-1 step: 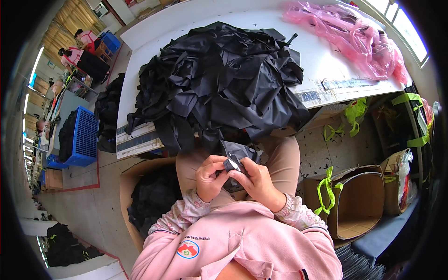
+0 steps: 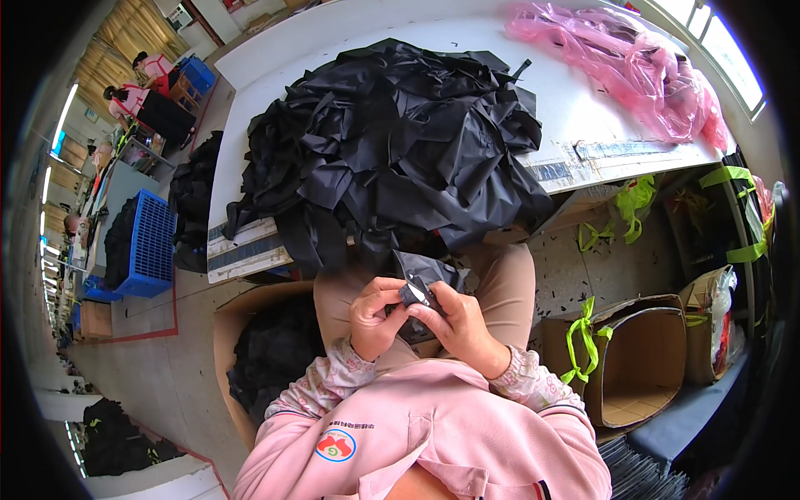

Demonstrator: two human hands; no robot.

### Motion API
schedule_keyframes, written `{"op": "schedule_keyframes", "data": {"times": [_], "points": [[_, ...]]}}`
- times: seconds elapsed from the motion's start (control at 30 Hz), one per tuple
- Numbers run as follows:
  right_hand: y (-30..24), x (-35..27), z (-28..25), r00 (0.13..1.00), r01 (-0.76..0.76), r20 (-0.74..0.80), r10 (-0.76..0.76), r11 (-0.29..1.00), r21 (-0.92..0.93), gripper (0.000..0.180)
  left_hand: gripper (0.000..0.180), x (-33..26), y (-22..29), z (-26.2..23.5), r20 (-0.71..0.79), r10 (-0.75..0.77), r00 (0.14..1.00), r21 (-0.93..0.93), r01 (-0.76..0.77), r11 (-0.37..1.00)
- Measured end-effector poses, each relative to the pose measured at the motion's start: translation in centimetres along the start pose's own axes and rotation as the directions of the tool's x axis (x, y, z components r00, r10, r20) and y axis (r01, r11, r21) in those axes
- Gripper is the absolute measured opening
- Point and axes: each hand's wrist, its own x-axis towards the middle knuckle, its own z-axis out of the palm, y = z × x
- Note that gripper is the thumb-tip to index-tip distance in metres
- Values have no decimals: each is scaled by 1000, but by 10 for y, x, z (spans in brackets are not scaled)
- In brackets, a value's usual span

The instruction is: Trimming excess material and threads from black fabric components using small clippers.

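Over my lap, my left hand [image 2: 375, 318] and my right hand [image 2: 460, 327] pinch a piece of thin black fabric [image 2: 427, 270] between thumbs and fingers. A small white mark or print shows on the fabric where the two hands meet. The rest of the piece hangs beyond my fingers, between my knees. Just ahead, a big loose heap of black fabric pieces [image 2: 400, 150] covers much of the white table [image 2: 583, 108], and some of it droops over the near edge.
Pink plastic sheeting [image 2: 637, 75] lies at the table's far right. Left of my legs stands a cardboard box [image 2: 229, 333] holding black fabric; another cardboard box [image 2: 642, 367] with a yellow-green tie sits at right. A blue crate [image 2: 152, 242] and two people [image 2: 146, 104] are farther left.
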Motion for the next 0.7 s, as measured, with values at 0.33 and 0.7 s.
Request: {"op": "schedule_keyframes", "data": {"times": [0.33, 0.7], "points": [[4, 4, -19, 990, -142, 33, 139, 951, 273, 34, 15, 11, 3, -10, 145, -133, 980, -309, 172, 935], [-17, 31, -63, 889, 33, 457, 17, 994, -102, 41, 17, 20, 7, -20, 373, -239, 897, -432, 395, 811]]}}
